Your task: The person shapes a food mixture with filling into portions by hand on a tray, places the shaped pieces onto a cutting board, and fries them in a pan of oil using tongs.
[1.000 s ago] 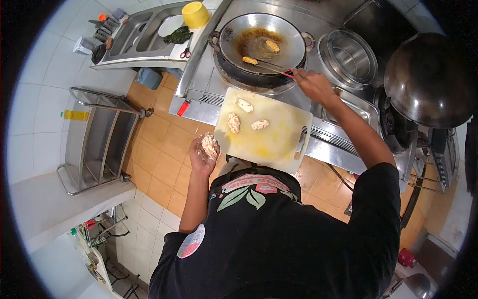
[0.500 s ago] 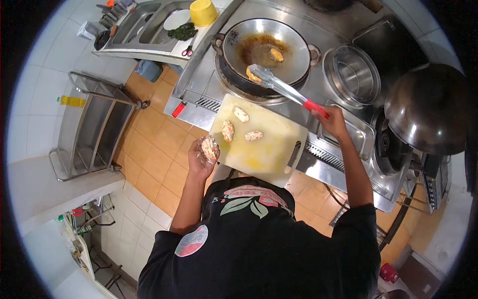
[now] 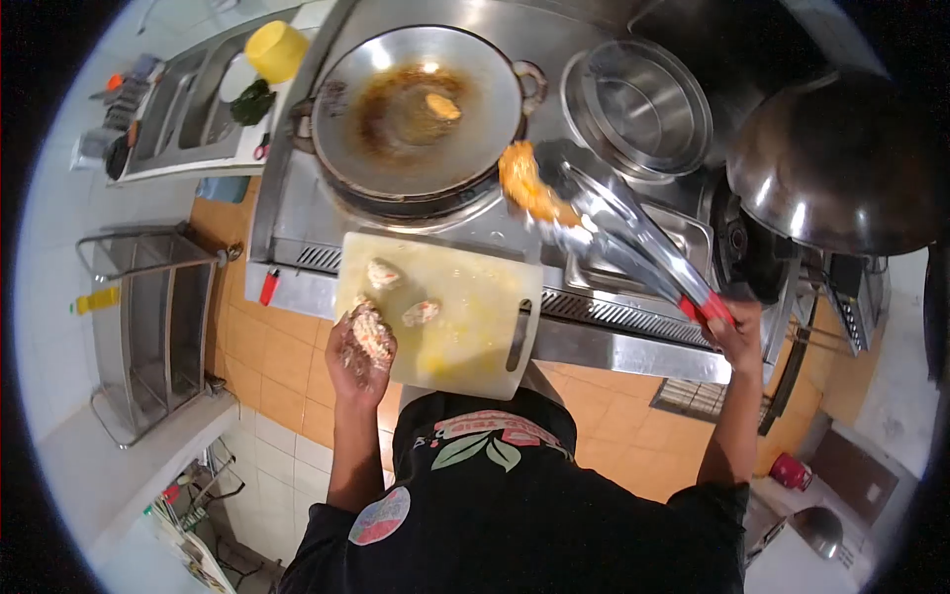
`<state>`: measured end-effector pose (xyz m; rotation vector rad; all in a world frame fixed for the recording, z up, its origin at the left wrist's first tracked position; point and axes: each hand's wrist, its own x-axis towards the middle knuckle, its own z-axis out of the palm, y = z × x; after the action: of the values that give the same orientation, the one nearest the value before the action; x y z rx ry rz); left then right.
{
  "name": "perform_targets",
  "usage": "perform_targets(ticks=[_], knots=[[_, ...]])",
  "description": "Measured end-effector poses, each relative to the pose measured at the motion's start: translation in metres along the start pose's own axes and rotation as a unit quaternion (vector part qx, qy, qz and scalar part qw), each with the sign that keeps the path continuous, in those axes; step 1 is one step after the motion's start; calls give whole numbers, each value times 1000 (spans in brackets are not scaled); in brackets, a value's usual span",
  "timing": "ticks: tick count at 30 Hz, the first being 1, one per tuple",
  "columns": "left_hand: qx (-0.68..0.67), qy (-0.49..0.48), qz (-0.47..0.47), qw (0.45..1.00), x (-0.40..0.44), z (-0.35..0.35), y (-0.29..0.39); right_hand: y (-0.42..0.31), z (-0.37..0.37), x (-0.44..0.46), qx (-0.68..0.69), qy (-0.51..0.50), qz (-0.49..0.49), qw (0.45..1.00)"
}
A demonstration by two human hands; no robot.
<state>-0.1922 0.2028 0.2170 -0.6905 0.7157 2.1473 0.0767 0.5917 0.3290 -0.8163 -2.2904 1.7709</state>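
Observation:
In my right hand are tongs with red grips, their jaws pinching a golden fried piece just right of the wok. One more fried piece lies in the brown oil of the wok. My left hand, fingers curled and coated with shreds, holds a pale uncooked shredded roll at the left edge of a cutting board. On that board sit an uncooked roll and another roll; anything behind the left hand is hard to make out.
Behind the tongs stands a stack of steel pots; a steel tray is partly hidden beneath them. A large dark dome-shaped pan is at the right. The sink and a yellow container are at the upper left.
My right hand and the tongs have swung right, carrying the fried piece out from over the wok. My left hand stays beside the board with the uncooked roll. The view has shifted.

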Motion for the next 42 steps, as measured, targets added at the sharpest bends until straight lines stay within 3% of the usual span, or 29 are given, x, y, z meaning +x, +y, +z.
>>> perform_targets(ticks=[1,2,3,6,8,9,13,17,23,25,27,30,33,38,42], knots=[[1,-3,-5,1000,0,6,-3,0,-7,-13,-31,27,-3,999],[2,-4,-9,1000,2,9,-6,-2,-16,-27,37,19,11,999],[1,-13,-12,1000,5,8,-9,1,-32,-34,1,-26,-64,998],[41,47,2,998,6,25,-19,0,-47,-72,-71,54,-78,993],[46,8,-25,999,12,20,-19,-15,-48,-74,-71,51,-108,990],[48,-12,-38,998,14,22,-20,-9,-43,-76,-45,111,-145,982],[34,-19,-35,999,18,32,-29,-15,-54,-80,-56,20,-107,992],[27,2,-33,999,20,33,-31,-2,-52,-87,-15,44,-140,989],[50,4,-32,998,17,36,-33,3,-58,-89,-107,9,-158,981],[34,0,-37,999,16,33,-33,16,-57,-103,-57,93,-124,986],[34,-6,-38,999,13,32,-32,39,-63,-138,20,169,13,985],[27,-1,-29,999,8,31,-30,39,-74,-116,-109,98,115,982],[17,5,-22,1000,2,29,-30,74,-65,-106,-174,150,178,957],[25,-21,-7,999,-12,21,-28,134,-51,-89,-268,115,74,954],[24,-37,4,999,-28,7,-21,122,-48,-78,-328,93,78,937]])
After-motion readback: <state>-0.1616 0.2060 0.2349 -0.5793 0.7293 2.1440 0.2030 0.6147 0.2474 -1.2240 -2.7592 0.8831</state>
